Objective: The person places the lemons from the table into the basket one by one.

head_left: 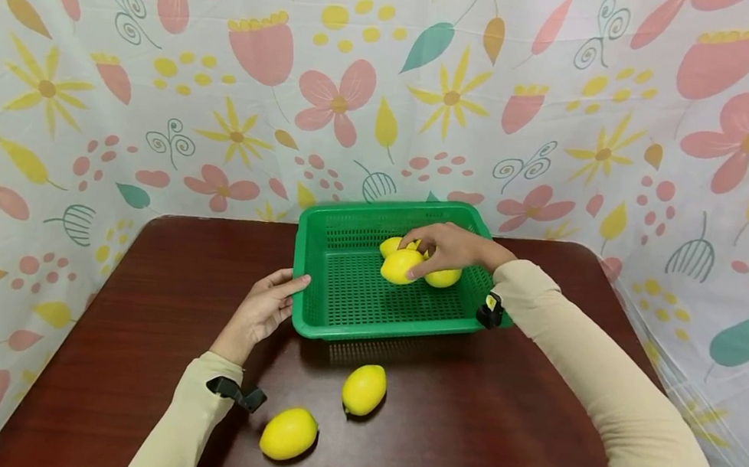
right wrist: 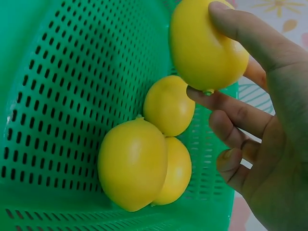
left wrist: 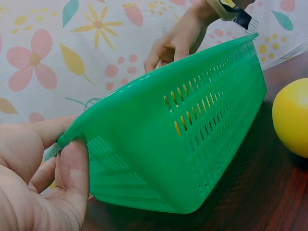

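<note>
A green plastic basket [head_left: 363, 331] with slotted walls stands on the table near the wall. My left hand [head_left: 264, 306] grips its left rim, thumb over the edge and fingers beneath, as the left wrist view also shows. Over the basket, my right hand [head_left: 451, 247] holds a lemon [right wrist: 204, 45] between thumb and fingers. Below that hand, several lemons lie together inside, a large one [right wrist: 132, 163] foremost in the right wrist view. In the head view the right hand partly hides them.
Two more lemons rest on the dark wooden table [head_left: 477, 430] in front of the basket: one lemon [head_left: 364, 390] close to it, another lemon [head_left: 289, 434] nearer and further left. A flower-patterned sheet [head_left: 361, 109] hangs behind the table and along its sides.
</note>
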The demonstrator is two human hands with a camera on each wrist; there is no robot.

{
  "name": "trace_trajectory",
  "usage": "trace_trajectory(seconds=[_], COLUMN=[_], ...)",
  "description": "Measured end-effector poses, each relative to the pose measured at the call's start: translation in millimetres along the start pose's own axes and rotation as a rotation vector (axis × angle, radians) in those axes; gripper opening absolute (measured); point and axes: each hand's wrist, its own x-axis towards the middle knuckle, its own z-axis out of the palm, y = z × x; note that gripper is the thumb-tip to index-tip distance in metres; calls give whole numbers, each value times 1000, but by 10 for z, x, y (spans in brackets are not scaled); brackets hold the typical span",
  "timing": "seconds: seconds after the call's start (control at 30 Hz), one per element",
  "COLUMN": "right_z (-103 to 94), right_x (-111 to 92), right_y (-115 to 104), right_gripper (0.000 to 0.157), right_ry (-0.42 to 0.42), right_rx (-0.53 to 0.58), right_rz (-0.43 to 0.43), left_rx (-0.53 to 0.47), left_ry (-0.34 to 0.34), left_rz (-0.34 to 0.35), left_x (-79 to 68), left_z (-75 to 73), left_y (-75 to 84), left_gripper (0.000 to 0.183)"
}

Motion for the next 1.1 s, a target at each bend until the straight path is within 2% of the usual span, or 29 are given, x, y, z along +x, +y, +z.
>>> trace_trajectory(seconds=[0.53,0.77,0.93,1.1], right_z=[48,77,-13,-136], right_x=[170,200,142,39], right_y=[106,146,97,-51], right_gripper=[60,45,48,48], right_ry=[-110,-114,-118,-92], right_rx=[-26,-55,-84,-76], right_rz=[129,129,143,110], left_rx=[39,35,42,43], left_ry=[-5,-16,-17,4], left_rz=[-7,-14,-17,-14], left_x=[4,3,9,19], left_z=[31,23,11,-18], left_y=[-10,4,13,12], left_gripper=[30,34,37,34])
